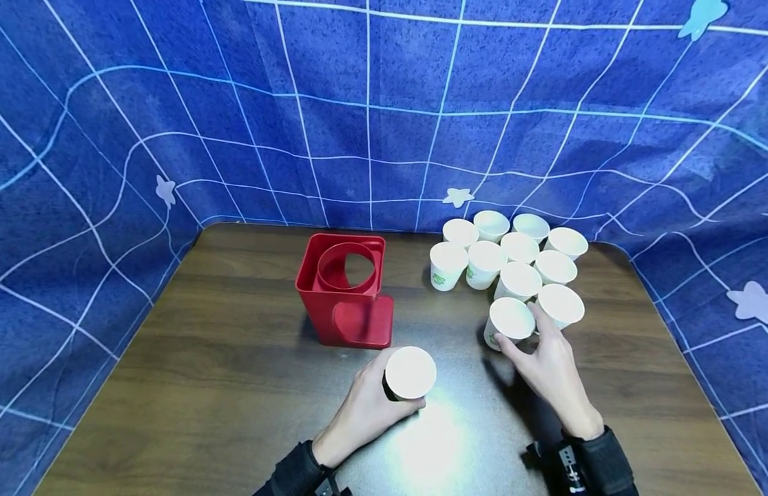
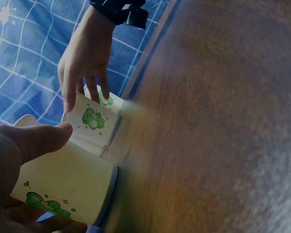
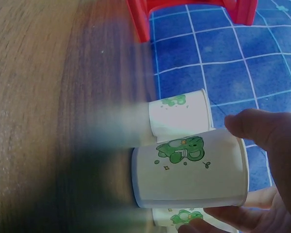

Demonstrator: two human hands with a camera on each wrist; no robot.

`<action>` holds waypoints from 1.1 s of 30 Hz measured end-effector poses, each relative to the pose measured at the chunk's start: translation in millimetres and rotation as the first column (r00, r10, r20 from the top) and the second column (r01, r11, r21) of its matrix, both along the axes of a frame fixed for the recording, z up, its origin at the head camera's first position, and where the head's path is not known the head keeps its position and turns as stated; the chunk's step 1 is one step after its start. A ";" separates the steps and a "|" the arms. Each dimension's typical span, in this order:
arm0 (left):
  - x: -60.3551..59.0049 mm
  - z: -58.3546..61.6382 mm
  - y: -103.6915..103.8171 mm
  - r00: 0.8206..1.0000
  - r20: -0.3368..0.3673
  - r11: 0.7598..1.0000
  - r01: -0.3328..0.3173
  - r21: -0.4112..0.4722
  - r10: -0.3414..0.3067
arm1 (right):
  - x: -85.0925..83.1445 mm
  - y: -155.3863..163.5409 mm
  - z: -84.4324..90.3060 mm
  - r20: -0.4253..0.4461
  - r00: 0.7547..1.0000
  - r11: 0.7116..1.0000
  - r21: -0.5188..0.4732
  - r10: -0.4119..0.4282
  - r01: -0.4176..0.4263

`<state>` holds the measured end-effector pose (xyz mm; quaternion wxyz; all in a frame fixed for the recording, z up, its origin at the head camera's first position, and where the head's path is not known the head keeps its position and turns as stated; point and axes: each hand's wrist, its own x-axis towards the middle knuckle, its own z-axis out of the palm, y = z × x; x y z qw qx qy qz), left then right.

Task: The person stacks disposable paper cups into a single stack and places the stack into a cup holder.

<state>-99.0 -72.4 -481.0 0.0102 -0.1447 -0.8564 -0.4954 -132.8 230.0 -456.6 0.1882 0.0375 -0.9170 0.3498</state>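
Note:
My left hand (image 1: 370, 401) grips a white paper cup (image 1: 410, 373), fingers and thumb wrapped around its side, above the front middle of the table. The left wrist view shows a green cartoon print low on that cup (image 2: 70, 177). At the right, my right hand (image 1: 549, 368) pinches another white paper cup (image 1: 506, 324) between thumb and fingers. This cup stands at the front of a cluster of similar cups (image 1: 519, 281); its green cartoon print (image 3: 182, 149) faces the right wrist camera. Whether its base touches the table cannot be told.
A red plastic holder (image 1: 315, 310) with a round ring on top and an open front stands left of the cups, beyond my left hand. The brown wooden table (image 1: 204, 386) is bordered at the back and sides by a blue gridded cloth (image 1: 334, 131).

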 end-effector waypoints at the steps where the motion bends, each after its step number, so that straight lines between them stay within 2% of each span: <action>1: 0.1 0.0 -0.1 1.000 -0.006 1.000 0.000 -0.002 0.000 | -0.1 0.0 -0.6 -0.005 1.000 1.000 0.002 -0.002 0.002; 10: -0.9 1.4 0.5 1.000 -0.010 1.000 0.009 -0.013 -0.009 | 1.5 -0.1 2.3 -0.006 1.000 1.000 0.014 -0.016 0.016; 17: -0.5 2.9 0.5 0.999 0.032 1.000 0.005 -0.008 -0.005 | 6.8 -1.9 5.3 0.011 1.000 0.999 0.035 -0.022 0.022; 21: -0.7 1.6 0.5 0.999 0.032 1.000 0.005 -0.003 -0.005 | 9.7 -3.1 6.5 0.018 1.000 0.999 0.037 -0.019 0.018; 28: -1.4 1.3 0.3 0.999 0.041 1.000 0.015 0.007 -0.015 | 14.7 -8.3 8.8 0.017 0.999 0.999 -0.003 0.032 -0.032; 33: -1.8 0.4 -0.3 0.999 0.048 1.000 0.015 0.012 -0.016 | 18.1 -14.1 17.3 -0.013 0.998 0.998 -0.034 0.058 -0.058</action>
